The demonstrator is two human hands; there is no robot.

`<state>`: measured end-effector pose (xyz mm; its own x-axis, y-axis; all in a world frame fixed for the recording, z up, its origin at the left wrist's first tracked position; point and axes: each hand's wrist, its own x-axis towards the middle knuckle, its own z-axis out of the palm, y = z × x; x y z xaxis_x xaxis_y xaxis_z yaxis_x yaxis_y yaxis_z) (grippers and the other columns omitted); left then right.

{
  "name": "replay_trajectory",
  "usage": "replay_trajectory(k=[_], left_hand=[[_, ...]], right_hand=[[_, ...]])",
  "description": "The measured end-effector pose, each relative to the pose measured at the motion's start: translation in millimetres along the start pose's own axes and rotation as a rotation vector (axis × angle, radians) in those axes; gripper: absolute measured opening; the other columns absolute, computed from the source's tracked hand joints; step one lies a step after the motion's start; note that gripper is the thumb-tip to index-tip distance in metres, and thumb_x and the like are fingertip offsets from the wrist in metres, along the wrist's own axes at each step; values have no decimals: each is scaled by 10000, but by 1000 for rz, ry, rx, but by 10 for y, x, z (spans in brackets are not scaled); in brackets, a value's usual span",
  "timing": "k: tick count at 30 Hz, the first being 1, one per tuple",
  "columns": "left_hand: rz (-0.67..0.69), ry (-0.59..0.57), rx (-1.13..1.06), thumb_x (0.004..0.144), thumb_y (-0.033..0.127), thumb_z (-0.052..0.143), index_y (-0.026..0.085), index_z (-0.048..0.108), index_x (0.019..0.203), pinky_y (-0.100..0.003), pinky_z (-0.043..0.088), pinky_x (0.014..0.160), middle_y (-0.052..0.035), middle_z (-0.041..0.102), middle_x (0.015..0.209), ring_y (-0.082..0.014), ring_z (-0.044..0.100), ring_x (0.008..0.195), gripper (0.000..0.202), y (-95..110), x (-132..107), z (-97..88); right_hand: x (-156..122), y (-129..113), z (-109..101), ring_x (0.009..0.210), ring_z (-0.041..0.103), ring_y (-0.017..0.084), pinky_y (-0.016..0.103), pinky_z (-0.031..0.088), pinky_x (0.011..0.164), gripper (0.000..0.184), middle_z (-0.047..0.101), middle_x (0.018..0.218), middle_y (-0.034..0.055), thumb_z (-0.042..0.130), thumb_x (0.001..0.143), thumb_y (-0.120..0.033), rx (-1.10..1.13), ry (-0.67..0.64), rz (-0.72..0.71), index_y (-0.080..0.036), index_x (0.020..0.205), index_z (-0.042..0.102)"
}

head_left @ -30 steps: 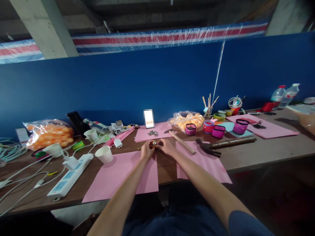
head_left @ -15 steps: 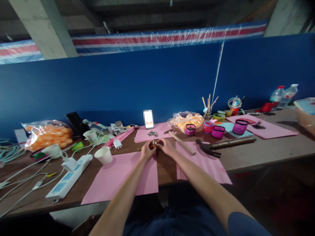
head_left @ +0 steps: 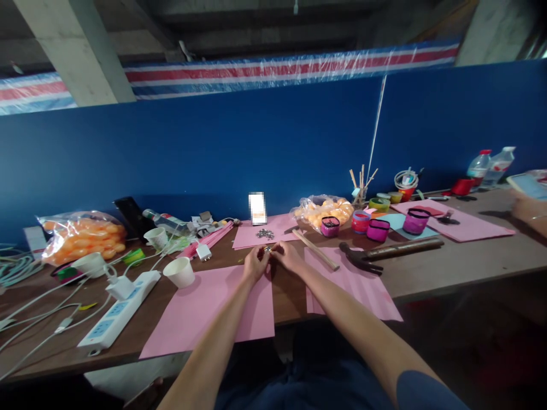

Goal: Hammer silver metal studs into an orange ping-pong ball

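Observation:
My left hand (head_left: 255, 263) and my right hand (head_left: 287, 256) meet over the brown table, fingertips pinched together on a small shiny metal piece (head_left: 268, 249). Its exact kind is too small to make out, and the fingers cover part of it. Just beyond my hands, a little pile of small metal parts (head_left: 265, 234) lies on a pink sheet (head_left: 243, 236). A larger pink sheet (head_left: 205, 307) lies under my left forearm. To the right of my right hand rests a wooden stick (head_left: 318, 251), its near end on another pink sheet (head_left: 354, 290).
A claw hammer (head_left: 391, 254) lies at right, near small purple containers (head_left: 378, 230). Bags of orange balls stand at left (head_left: 85, 236) and centre right (head_left: 327, 210). A paper cup (head_left: 179, 272), a power strip (head_left: 122, 313) and cables crowd the left. Another person's hand (head_left: 530, 208) shows far right.
Both hands stay together in nearly the same place. The fingers have shifted slightly around the small metal piece, and less of it shows now.

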<state>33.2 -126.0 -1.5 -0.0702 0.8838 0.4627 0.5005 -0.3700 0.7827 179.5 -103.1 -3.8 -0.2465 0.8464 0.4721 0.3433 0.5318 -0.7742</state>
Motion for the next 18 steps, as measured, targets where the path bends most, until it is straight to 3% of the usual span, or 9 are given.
replay_trajectory(k=[6, 11, 18], left_hand=[[-18, 0, -25, 697, 300, 561, 152, 586, 913, -298, 483, 734, -69, 659, 872, -176, 623, 789, 263, -37, 5, 18], [-50, 35, -29, 698, 260, 561, 171, 572, 1001, -296, 485, 733, -59, 663, 889, -174, 624, 796, 317, -36, 17, 6], [-85, 54, -43, 699, 221, 549, 169, 593, 986, -326, 466, 753, -63, 661, 881, -188, 610, 800, 295, -1, 1, -27]], right_hand=[[-9, -25, -7, 785, 574, 169, 289, 427, 724, 90, 625, 817, 29, 569, 733, -252, 26, -18, 9, -182, 789, 568], [35, -100, -32, 772, 571, 164, 288, 430, 728, 113, 621, 802, 31, 543, 742, -275, 82, 0, 34, -171, 776, 569], [121, -290, -120, 718, 589, 141, 228, 451, 571, 274, 615, 831, 52, 348, 842, -359, 214, -4, 85, -167, 901, 534]])
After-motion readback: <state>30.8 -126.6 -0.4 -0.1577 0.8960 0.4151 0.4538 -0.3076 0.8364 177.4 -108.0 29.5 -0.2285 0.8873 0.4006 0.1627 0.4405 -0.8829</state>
